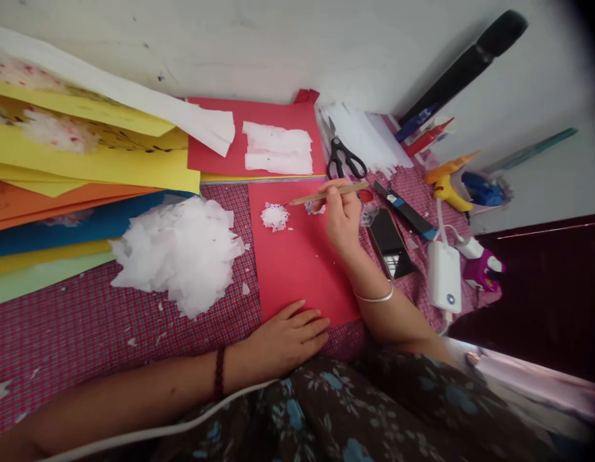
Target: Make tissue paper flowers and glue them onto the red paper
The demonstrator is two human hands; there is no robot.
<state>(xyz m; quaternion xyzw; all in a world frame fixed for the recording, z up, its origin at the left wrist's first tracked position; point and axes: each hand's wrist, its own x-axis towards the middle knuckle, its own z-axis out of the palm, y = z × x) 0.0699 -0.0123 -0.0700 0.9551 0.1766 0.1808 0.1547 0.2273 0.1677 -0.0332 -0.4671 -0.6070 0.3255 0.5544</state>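
My right hand (pixel 343 218) grips a slim wooden stick (pixel 307 197), thin and tapered at its left end; I cannot tell whether it is a pencil or a brush. Its tip is just right of a round white tuft of paper bits (pixel 275 217) on a red sheet (pixel 297 263). A second, smaller tuft (pixel 315 207) lies beneath the stick, partly hidden by my right hand. My left hand (pixel 283 337) rests flat on the sheet's near edge, fingers stretched out and holding nothing. Left of the sheet is a heap of white paper pieces (pixel 182 253).
Black-handled scissors (pixel 343 157), a box cutter (pixel 406 210) and a phone (pixel 390 244) lie right of the sheet. Further right are a white power bank (pixel 444 276) with cables and a yellow glue gun (pixel 451 189). Coloured sheets (pixel 148 154) are stacked at the left.
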